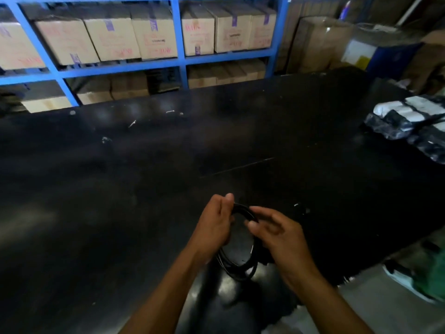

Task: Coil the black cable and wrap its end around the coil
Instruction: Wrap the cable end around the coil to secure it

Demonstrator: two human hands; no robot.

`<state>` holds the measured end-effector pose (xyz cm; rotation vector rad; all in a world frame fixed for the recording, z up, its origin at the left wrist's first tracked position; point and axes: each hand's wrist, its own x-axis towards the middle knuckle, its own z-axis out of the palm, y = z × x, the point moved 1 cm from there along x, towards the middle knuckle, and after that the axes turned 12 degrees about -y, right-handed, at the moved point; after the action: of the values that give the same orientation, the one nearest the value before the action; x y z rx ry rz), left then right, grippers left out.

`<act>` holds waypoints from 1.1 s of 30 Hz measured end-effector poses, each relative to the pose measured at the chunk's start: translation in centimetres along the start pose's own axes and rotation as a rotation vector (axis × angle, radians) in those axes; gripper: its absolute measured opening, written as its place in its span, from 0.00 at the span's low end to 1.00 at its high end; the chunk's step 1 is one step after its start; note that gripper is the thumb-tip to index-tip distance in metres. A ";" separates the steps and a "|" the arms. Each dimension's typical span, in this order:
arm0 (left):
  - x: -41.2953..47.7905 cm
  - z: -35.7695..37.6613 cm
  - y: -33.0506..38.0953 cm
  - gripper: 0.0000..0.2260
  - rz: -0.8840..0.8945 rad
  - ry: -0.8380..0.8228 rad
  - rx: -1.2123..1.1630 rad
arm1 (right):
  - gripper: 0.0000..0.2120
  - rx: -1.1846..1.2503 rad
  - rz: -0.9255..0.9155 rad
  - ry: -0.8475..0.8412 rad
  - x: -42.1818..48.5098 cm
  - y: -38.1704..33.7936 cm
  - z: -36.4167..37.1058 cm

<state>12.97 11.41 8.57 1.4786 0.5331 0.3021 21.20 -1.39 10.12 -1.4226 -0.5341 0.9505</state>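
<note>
A black cable [237,267] hangs as a coil of several loops between my hands, above the black table [144,177]. My left hand [214,225] grips the top left of the coil with its fingers closed around the strands. My right hand [277,233] pinches the cable at the top right of the coil between thumb and forefinger. The coil's lower loops hang free below both hands. The cable's end is not clearly visible against the dark surface.
Packs wrapped in black and white plastic [409,124] lie at the table's right edge. Blue shelving [178,61] with cardboard boxes [154,32] stands behind the table. Small white scraps dot the tabletop. A green object [431,273] sits on the floor at the right.
</note>
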 end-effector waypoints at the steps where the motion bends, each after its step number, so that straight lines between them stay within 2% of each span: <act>1: -0.1 0.0 0.0 0.14 -0.007 -0.062 -0.082 | 0.13 0.007 -0.010 0.058 -0.1 0.2 0.1; 2: -0.3 0.2 -0.2 0.13 -0.004 -0.103 -0.170 | 0.13 0.029 -0.009 0.128 -0.3 0.4 0.3; 4: -0.8 0.9 -0.8 0.11 0.008 -0.075 -0.269 | 0.13 0.100 0.001 0.232 -0.4 0.7 0.4; 8: -1.4 2.6 -2.1 0.13 -0.043 0.063 -0.237 | 0.12 0.057 0.007 0.233 -0.4 0.8 0.2; 11: -0.4 2.3 -1.7 0.12 -0.107 -0.078 -0.114 | 0.11 -0.019 -0.018 0.122 -0.3 0.5 -0.8; 14: 0.3 2.8 -0.7 0.12 -0.098 -0.147 -0.195 | 0.08 -0.089 -0.104 0.167 0.5 0.0 -1.8; 16: 0.6 4.1 0.0 0.12 -0.051 -0.044 -0.231 | 0.06 -0.113 -0.148 0.267 1.5 -0.3 -2.8; 19: 0.7 7.5 0.2 0.13 -0.015 0.251 -0.237 | 0.07 -0.087 -0.192 0.361 3.1 -1.0 -5.1; 22: 1.4 10.6 0.0 0.14 -0.038 0.474 -0.312 | 0.06 -0.120 -0.206 0.312 4.2 -1.4 -7.0; 24: 2.7 10.9 0.0 0.16 -0.043 0.548 -0.208 | 0.08 -0.145 -0.199 0.249 4.5 -1.2 -8.0; 27: 4.5 9.5 0.2 0.17 0.010 0.473 0.077 | 0.10 -0.160 -0.204 0.148 4.7 -1.5 -9.5; 31: 5.5 7.6 0.0 0.17 0.040 0.271 0.284 | 0.09 -0.192 -0.177 0.098 4.5 -1.2 -10.4; 33: 5.6 7.0 0.1 0.14 0.069 0.206 0.345 | 0.10 -0.192 -0.176 0.111 4.4 -1.1 -10.4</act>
<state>21.33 8.27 7.81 1.8142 0.7265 0.4361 32.25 -3.81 8.88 -1.5613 -0.6696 0.6895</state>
